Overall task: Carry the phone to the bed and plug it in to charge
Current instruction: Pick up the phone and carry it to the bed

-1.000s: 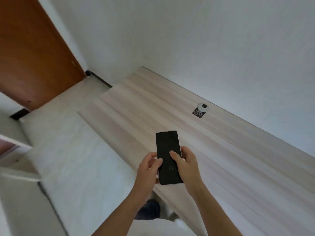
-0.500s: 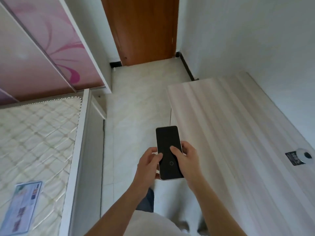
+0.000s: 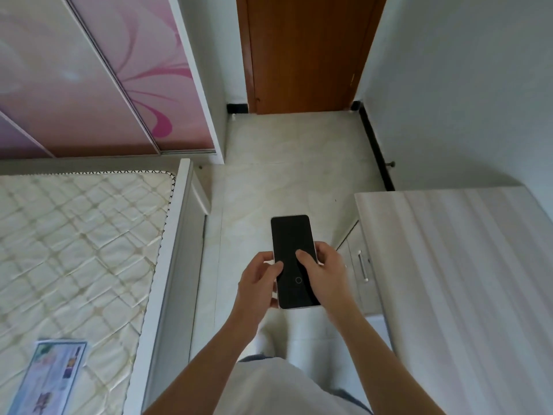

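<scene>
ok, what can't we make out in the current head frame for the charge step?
- Charger or cable: none in the head view; the bed runs off the left and bottom edges.
- Phone port: lower edge faces away, behind the right hand.
- Phone's back: turned away from the camera; both hands' fingers wrap it.
- Leaflet on the mattress: print blurred, cut by the bottom edge.
- Left hand palm contact: hidden from above.

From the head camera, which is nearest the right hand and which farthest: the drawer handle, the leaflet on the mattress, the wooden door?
1. Drawer handle, just right of the right hand.
2. Wooden door, straight ahead across the floor.
3. Leaflet, far left on the mattress.
</scene>
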Action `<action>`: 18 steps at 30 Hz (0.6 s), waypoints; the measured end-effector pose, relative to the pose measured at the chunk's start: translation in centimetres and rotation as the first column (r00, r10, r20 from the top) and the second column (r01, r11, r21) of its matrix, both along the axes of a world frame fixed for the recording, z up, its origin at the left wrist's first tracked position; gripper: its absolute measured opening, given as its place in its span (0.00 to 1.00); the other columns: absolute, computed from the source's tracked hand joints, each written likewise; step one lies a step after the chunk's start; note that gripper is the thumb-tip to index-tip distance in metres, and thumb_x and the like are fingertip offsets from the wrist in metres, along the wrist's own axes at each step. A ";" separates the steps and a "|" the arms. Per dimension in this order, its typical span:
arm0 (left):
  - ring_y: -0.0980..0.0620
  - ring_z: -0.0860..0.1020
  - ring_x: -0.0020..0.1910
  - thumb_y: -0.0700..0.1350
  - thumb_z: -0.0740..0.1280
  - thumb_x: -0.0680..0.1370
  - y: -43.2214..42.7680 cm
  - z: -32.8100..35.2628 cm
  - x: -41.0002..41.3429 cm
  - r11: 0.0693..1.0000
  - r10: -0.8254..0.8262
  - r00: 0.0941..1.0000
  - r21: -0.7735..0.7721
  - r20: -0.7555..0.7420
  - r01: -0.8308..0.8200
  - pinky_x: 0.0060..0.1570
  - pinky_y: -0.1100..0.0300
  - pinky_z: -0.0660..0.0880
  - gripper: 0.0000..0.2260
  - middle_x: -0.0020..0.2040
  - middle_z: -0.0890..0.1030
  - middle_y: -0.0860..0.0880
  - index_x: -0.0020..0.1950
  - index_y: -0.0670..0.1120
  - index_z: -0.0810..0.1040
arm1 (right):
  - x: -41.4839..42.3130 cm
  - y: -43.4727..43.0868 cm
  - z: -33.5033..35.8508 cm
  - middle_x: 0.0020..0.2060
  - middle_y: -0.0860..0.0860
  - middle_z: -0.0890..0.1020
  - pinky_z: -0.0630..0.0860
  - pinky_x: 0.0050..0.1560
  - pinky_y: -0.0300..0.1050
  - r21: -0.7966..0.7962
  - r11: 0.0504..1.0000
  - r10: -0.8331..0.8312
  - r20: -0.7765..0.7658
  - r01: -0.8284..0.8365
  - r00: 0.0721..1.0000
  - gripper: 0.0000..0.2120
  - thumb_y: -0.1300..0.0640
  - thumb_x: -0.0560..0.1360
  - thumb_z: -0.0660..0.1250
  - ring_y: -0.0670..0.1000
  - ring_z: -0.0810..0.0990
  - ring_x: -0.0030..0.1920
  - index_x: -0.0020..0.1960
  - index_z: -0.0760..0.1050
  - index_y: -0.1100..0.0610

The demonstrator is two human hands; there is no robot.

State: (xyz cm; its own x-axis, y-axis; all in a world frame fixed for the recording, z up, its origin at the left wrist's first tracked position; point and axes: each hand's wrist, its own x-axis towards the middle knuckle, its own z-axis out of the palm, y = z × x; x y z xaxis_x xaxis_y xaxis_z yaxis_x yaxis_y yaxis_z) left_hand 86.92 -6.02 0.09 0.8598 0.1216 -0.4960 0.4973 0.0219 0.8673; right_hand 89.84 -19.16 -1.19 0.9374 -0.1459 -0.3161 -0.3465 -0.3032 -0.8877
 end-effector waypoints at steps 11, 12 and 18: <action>0.46 0.84 0.49 0.45 0.61 0.83 6.4 -0.2 11.6 0.998 0.061 0.998 -0.023 -0.017 -0.061 0.45 0.48 0.84 0.04 0.49 0.83 0.47 0.55 0.51 0.74 | 12.4 6.5 -0.8 0.42 0.49 0.83 0.82 0.41 0.45 -0.067 0.993 0.092 -0.015 -0.093 0.996 0.10 0.50 0.77 0.66 0.51 0.84 0.42 0.52 0.76 0.56; 0.47 0.83 0.49 0.45 0.61 0.83 6.7 -0.3 12.7 0.997 0.069 0.997 -0.022 -0.020 -0.069 0.45 0.49 0.84 0.04 0.50 0.83 0.47 0.55 0.51 0.74 | 13.7 6.8 -0.9 0.42 0.49 0.83 0.82 0.41 0.44 -0.078 0.991 0.105 -0.017 -0.106 0.994 0.10 0.50 0.78 0.66 0.50 0.83 0.42 0.52 0.76 0.56; 0.47 0.83 0.49 0.45 0.61 0.83 8.1 -0.6 21.0 0.993 0.114 0.993 0.009 -0.015 -0.114 0.44 0.51 0.84 0.07 0.50 0.82 0.47 0.61 0.48 0.74 | 22.7 8.6 -1.4 0.41 0.49 0.82 0.74 0.35 0.33 -0.096 0.982 0.160 -0.024 -0.161 0.987 0.08 0.50 0.79 0.64 0.46 0.81 0.40 0.50 0.74 0.55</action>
State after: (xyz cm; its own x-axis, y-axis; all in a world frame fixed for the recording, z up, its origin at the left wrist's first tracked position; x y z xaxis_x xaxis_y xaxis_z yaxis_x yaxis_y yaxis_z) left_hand 107.88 2.12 -0.56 0.8322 0.2221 -0.5081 0.5056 0.0725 0.8597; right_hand 112.54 -10.58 -2.63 0.9459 -0.0248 -0.3235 -0.3008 -0.4406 -0.8458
